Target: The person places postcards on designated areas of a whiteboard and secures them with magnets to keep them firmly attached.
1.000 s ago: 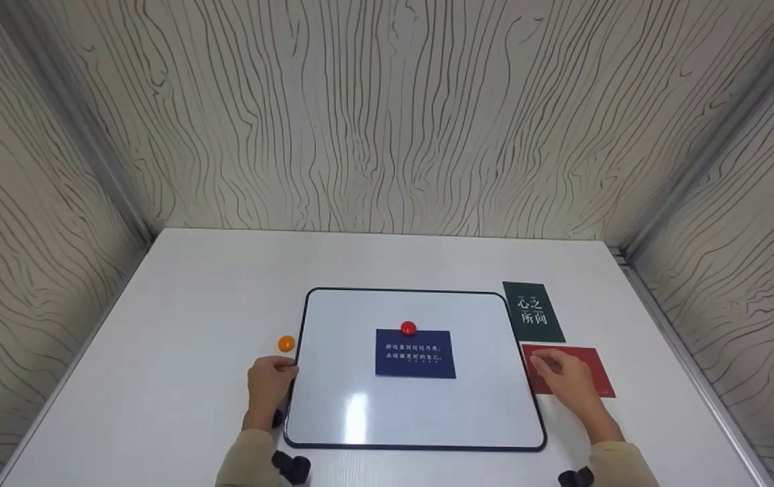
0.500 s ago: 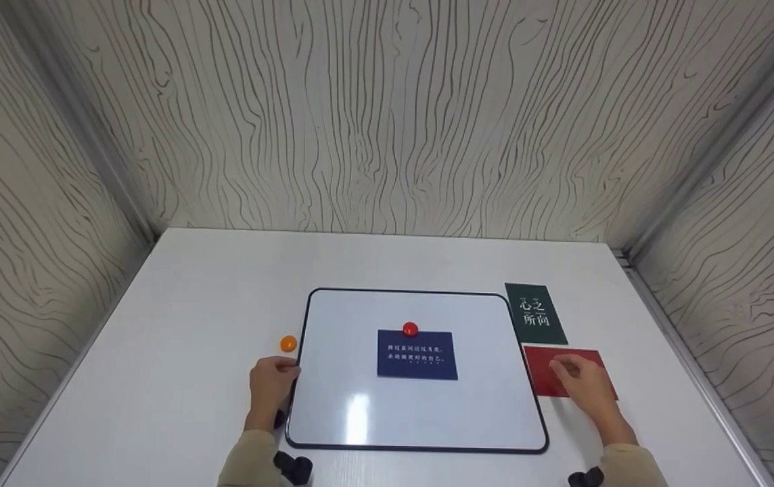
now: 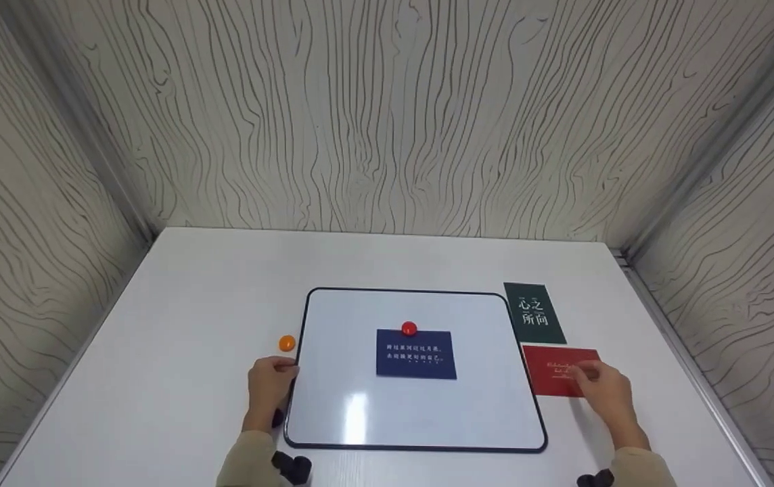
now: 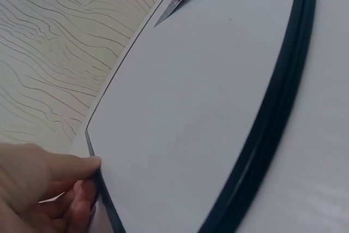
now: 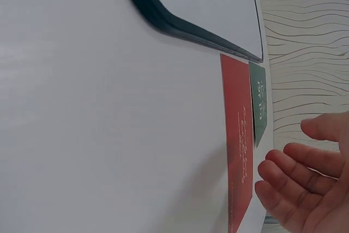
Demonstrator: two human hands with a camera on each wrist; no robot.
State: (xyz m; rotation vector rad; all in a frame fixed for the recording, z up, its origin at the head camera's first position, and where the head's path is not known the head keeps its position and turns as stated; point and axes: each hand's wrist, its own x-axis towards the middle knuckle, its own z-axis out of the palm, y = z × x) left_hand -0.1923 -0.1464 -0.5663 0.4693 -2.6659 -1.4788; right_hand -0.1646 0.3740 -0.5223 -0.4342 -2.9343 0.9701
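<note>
A whiteboard (image 3: 333, 338) with a black rim lies on the table. My left hand (image 3: 270, 385) pinches its left edge, thumb on top and fingers curled at the side in the left wrist view. A dark blue card (image 3: 416, 365) with white writing lies on the board, a round red magnet (image 3: 408, 328) at its top edge. Over the right end of a red card (image 3: 549, 375), my right hand (image 3: 607, 392) hovers with loosely bent fingers. Nothing sits between its thumb and fingers in the right wrist view. The red card lies flat beside the board.
A dark green card (image 3: 536, 314) lies behind the red one, along the board's right side. An orange round magnet (image 3: 287, 343) rests just left of the board, near my left hand. Wood-grain panels (image 3: 373, 135) enclose the white table (image 3: 157, 352) at the back and sides.
My right hand has moved to the right across the red card, from beside the board's rim to the card's right end. My left hand stays at the board's left edge.
</note>
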